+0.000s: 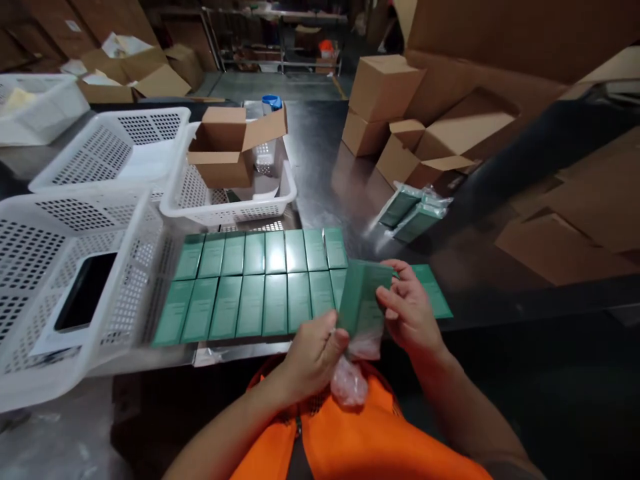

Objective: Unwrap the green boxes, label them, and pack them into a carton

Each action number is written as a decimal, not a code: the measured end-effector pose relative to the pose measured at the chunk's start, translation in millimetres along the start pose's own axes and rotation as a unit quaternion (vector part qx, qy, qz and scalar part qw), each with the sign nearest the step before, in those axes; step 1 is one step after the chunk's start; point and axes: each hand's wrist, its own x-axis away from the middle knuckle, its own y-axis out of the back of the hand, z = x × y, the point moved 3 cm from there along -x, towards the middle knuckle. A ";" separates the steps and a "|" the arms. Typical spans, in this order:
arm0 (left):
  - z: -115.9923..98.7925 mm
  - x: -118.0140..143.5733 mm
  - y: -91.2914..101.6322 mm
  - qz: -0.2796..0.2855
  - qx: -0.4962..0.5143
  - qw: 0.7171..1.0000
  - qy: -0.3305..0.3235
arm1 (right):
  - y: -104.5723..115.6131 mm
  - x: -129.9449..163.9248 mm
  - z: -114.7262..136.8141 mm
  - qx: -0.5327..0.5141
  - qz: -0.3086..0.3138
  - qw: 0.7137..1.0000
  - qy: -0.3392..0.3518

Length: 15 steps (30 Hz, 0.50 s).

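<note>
Close to my body, at the table's front edge, a green box (364, 293) is held up between my two hands. A crumpled clear plastic bag (350, 381) hangs below it, apparently around its lower end. My left hand (316, 352) is closed on the bag by the box's lower left corner. Gripping the box's right side is my right hand (411, 308), thumb in front and fingers partly behind. Two rows of green boxes (263, 303) lie side by side on the table to the left. Another green box (433, 291) lies partly hidden behind my right hand.
Several plastic-wrapped green boxes (416, 212) lie farther back on the dark table (320, 167). White baskets (227, 215) stand at left, one bearing an open carton (225, 167), another a black phone (87, 291). Cardboard boxes (383, 100) stand at the right rear.
</note>
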 end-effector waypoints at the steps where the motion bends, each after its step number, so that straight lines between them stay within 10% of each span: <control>1: -2.4 -1.7 2.2 -0.018 -0.029 0.999 -0.005 | -2.6 -6.8 1.7 -0.002 -0.002 1.000 0.004; 8: 1.1 3.0 20.5 -0.068 -0.039 0.996 0.034 | 28.8 -103.7 16.9 0.059 -0.153 0.966 0.199; 15: 19.9 10.6 39.1 -0.180 0.082 0.978 0.062 | 60.6 -174.0 -9.4 0.364 -0.103 0.922 0.082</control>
